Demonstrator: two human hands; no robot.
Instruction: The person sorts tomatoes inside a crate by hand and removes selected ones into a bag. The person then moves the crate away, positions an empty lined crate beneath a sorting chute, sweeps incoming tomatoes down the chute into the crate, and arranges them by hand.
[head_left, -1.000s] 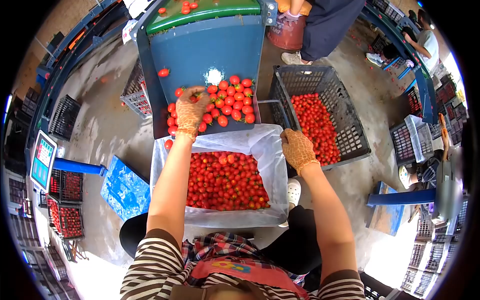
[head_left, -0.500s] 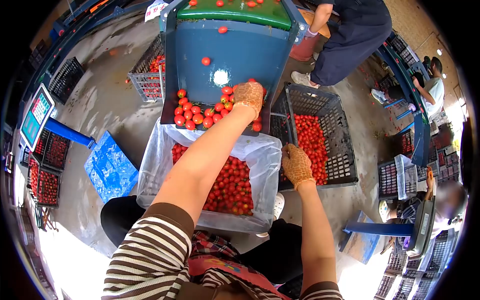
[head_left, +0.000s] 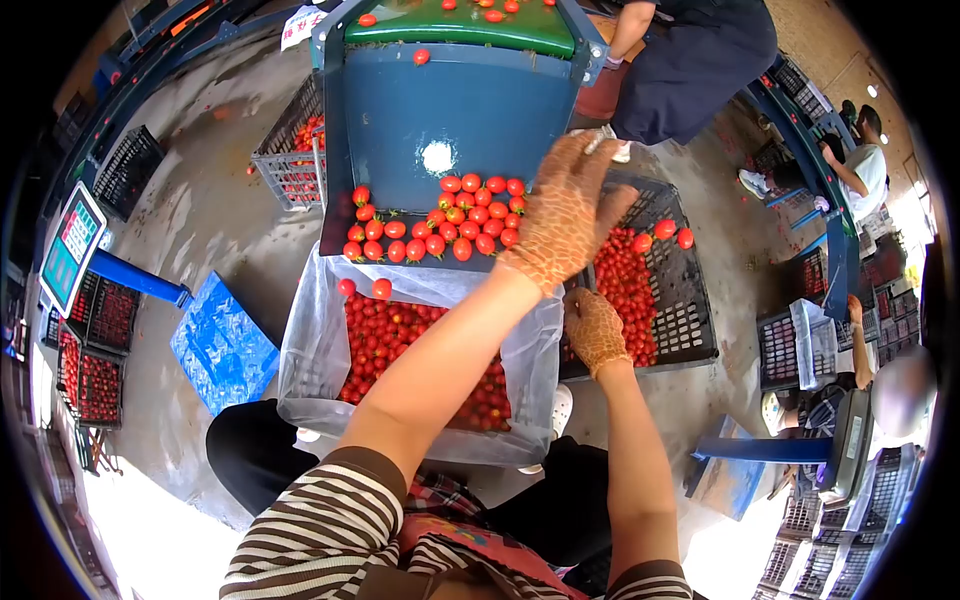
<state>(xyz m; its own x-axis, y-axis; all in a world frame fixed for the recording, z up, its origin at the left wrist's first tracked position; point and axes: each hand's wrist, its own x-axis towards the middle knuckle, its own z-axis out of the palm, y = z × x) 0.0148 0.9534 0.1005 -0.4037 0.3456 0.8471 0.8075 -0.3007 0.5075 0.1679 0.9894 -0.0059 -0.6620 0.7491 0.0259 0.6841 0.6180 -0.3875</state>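
Observation:
My left hand (head_left: 565,210), in a patterned orange-brown glove, is open with fingers spread over the right side of the blue chute (head_left: 400,120). Cherry tomatoes (head_left: 470,215) lie along the chute's lower lip. Three loose tomatoes (head_left: 664,229) appear in mid-air above the black crate (head_left: 690,285), just right of that hand. My right hand (head_left: 597,330), gloved alike, is curled between the black crate and the clear plastic liner (head_left: 530,310); what its fingers hold is hidden. Below the lip, a lined crate contains many tomatoes (head_left: 390,340). Two tomatoes (head_left: 381,289) are at its upper left.
A green belt (head_left: 460,28) carries tomatoes above the chute. Another crate (head_left: 285,150) stands left of it, near a scale with a blue platform (head_left: 225,340). A person in dark trousers (head_left: 690,80) stands at the upper right. Other people sit farther right.
My left hand has moved right from the tomatoes on the chute and opened. Three tomatoes now show over the black crate, and two have come past the chute's lip. My right hand stays put.

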